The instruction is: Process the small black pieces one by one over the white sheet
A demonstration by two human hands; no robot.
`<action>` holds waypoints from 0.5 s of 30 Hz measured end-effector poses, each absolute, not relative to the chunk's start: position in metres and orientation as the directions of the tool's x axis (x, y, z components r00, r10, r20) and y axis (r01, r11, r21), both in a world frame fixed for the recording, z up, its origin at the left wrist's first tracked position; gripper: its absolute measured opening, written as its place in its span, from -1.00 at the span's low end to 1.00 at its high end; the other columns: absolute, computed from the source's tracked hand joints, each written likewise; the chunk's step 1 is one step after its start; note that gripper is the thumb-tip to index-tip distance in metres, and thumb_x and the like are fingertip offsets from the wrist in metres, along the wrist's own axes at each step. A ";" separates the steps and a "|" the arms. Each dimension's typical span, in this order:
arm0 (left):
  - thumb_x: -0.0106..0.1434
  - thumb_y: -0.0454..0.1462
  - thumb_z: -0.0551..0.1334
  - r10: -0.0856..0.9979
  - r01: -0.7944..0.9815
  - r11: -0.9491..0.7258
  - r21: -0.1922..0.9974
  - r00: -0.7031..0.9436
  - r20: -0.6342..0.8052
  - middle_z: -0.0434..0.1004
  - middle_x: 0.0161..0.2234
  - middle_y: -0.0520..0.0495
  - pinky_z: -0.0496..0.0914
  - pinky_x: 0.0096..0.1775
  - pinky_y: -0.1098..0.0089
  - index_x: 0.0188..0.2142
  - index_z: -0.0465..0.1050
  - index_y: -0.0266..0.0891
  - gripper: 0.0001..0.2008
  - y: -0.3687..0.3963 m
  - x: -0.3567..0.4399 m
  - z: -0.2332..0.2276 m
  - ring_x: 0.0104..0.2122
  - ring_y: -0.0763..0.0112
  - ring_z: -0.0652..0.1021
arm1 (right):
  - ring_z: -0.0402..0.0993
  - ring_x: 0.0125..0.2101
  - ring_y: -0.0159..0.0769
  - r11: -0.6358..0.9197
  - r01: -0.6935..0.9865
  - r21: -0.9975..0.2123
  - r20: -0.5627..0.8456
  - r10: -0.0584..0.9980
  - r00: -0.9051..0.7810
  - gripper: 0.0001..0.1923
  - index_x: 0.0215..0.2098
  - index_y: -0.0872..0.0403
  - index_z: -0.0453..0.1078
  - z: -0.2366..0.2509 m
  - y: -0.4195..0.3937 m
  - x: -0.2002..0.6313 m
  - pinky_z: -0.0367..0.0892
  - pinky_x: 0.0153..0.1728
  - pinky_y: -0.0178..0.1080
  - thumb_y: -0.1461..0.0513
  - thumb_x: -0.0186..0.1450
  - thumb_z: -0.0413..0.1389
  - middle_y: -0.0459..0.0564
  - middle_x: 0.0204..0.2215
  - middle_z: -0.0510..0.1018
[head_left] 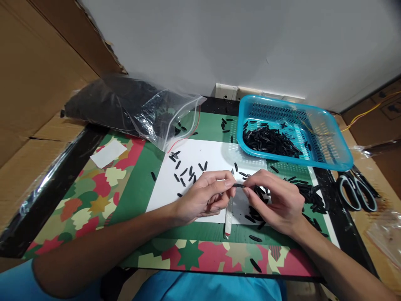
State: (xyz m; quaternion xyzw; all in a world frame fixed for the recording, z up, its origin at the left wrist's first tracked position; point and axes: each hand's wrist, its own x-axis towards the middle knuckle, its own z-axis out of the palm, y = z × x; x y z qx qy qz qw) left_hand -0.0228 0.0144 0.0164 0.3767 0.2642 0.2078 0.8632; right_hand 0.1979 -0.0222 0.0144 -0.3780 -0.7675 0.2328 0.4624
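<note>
Left hand and right hand are pinching one black piece by opposite ends, in front of the basket's left end. Piece is presumably behaving as light, stiff, possibly brittle; slim ends are likely offering little purchase, favouring gentle pinching without bending.

L hand & R hand are held close tog., fingers pinched, forearms angled inward fr. sides.
</note>
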 end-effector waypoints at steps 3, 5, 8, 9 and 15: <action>0.51 -0.07 0.22 0.572 -0.174 0.625 0.761 0.765 -0.296 0.21 -0.69 0.24 -0.04 -0.72 0.64 -0.27 0.37 -0.20 -0.72 0.014 -0.023 0.016 -0.76 0.65 0.00 | 0.52 -0.38 -0.27 0.609 0.355 -0.709 0.540 0.793 -0.282 -0.81 -0.12 0.06 0.48 0.014 -0.023 0.198 0.42 -0.34 -0.19 0.45 0.40 0.20 0.00 -0.37 0.60; 0.51 -0.07 0.22 0.585 -0.181 0.620 0.763 0.755 -0.297 0.21 -0.69 0.24 -0.05 -0.72 0.65 -0.26 0.37 -0.19 -0.72 0.013 -0.023 0.016 -0.76 0.66 0.00 | 0.52 -0.38 -0.28 0.617 0.350 -0.705 0.547 0.787 -0.286 -0.80 -0.12 0.06 0.48 0.014 -0.023 0.198 0.42 -0.34 -0.19 0.46 0.40 0.21 0.00 -0.37 0.60; 0.51 -0.06 0.23 0.581 -0.177 0.615 0.769 0.761 -0.289 0.19 -0.69 0.25 -0.05 -0.73 0.66 -0.26 0.37 -0.20 -0.72 0.013 -0.023 0.015 -0.76 0.66 -0.01 | 0.52 -0.39 -0.28 0.631 0.344 -0.695 0.561 0.776 -0.288 -0.80 -0.13 0.07 0.49 0.014 -0.023 0.198 0.42 -0.35 -0.20 0.46 0.39 0.21 0.00 -0.37 0.60; 0.50 -0.06 0.23 0.576 -0.173 0.611 0.772 0.766 -0.285 0.19 -0.69 0.25 -0.05 -0.73 0.67 -0.26 0.37 -0.20 -0.71 0.013 -0.023 0.015 -0.76 0.66 -0.01 | 0.52 -0.39 -0.28 0.636 0.345 -0.690 0.568 0.772 -0.286 -0.80 -0.13 0.07 0.49 0.014 -0.023 0.198 0.41 -0.36 -0.20 0.46 0.38 0.21 0.00 -0.38 0.60; 0.47 -0.03 0.28 0.581 -0.147 0.577 0.803 0.766 -0.277 0.17 -0.70 0.26 -0.04 -0.71 0.67 -0.25 0.38 -0.21 -0.69 0.012 -0.022 0.016 -0.75 0.67 0.00 | 0.48 -0.46 -0.29 0.646 0.380 -0.662 0.599 0.761 -0.251 -0.83 -0.18 0.05 0.52 0.017 -0.022 0.196 0.38 -0.43 -0.20 0.42 0.36 0.22 -0.03 -0.43 0.61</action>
